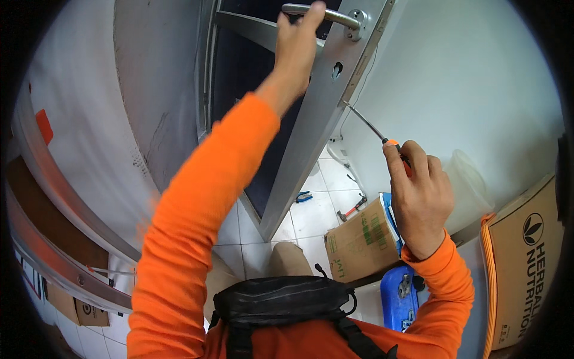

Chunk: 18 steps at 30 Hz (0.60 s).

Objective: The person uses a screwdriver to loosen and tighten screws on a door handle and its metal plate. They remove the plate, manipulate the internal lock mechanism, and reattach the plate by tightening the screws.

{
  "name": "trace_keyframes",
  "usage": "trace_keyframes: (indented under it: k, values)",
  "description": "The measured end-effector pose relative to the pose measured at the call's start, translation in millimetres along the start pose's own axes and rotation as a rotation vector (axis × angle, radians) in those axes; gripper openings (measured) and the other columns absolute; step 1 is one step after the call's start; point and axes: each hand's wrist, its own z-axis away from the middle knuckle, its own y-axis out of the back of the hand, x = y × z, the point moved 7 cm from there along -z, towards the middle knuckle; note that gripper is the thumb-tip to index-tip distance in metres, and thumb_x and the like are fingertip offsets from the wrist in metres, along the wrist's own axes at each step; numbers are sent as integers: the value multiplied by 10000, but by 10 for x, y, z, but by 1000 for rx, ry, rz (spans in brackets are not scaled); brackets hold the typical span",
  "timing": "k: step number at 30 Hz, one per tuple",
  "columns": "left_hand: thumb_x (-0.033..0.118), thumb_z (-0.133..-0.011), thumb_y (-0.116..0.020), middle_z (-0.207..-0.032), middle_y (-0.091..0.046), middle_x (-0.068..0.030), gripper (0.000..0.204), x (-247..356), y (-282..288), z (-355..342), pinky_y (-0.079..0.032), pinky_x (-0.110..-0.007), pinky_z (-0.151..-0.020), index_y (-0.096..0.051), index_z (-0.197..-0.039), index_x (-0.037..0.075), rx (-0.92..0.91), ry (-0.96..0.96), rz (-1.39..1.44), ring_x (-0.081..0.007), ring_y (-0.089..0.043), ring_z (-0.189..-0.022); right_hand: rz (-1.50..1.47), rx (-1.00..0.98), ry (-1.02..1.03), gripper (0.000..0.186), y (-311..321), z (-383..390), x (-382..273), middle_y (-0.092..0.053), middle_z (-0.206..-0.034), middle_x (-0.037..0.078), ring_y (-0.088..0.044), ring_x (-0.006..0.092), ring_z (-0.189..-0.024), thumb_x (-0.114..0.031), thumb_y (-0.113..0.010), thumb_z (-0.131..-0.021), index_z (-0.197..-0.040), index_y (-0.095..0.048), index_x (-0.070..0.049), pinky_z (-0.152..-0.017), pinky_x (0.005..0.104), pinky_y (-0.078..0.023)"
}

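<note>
A grey metal-framed door (299, 143) with dark panels stands in front of me. My left hand (293, 51) is closed around the free end of its silver lever handle (339, 18). Below the handle's round base, a cut-out keyhole (337, 70) shows in the frame. In my right hand (421, 197) is a screwdriver (368, 124) with an orange, red and black grip, partly hidden by my fingers. Its tip meets the door's narrow edge, by the lower end of the long lock plate (354, 84). Whether it sits in a screw is too small to tell.
Blue-handled pliers (304, 196) and a red-and-black hammer (351, 209) lie on the white floor tiles. A cardboard box (359, 239) and a blue case (397, 299) are at lower right. A larger carton (526, 281) stands far right. My black waist bag (275, 302) is lower centre.
</note>
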Motion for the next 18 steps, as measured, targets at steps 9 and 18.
trace_keyframes:
  k: [9, 18]
  values:
    - [275, -1074, -557, -1205, -698, -101, 321, -998, -131, 1761, -560, -325, -876, -620, -1268, 27, -172, 860, 437, -158, -662, -1044, -30, -18, 6, 345, -55, 86, 54, -653, -1091, -16, -576, 153, -790, -112, -716, -799, -1140, -727, -160, -575, 284, -419]
    - [253, -1083, -532, -1227, -682, -79, 230, -1039, -299, 1526, -552, -337, -916, -619, -1213, 84, -37, 833, 601, -176, -655, -1058, -39, -43, 2, 359, -90, 159, 60, -655, -1113, -7, -599, 165, -825, -110, -718, -801, -1156, -736, -158, -594, 283, -449]
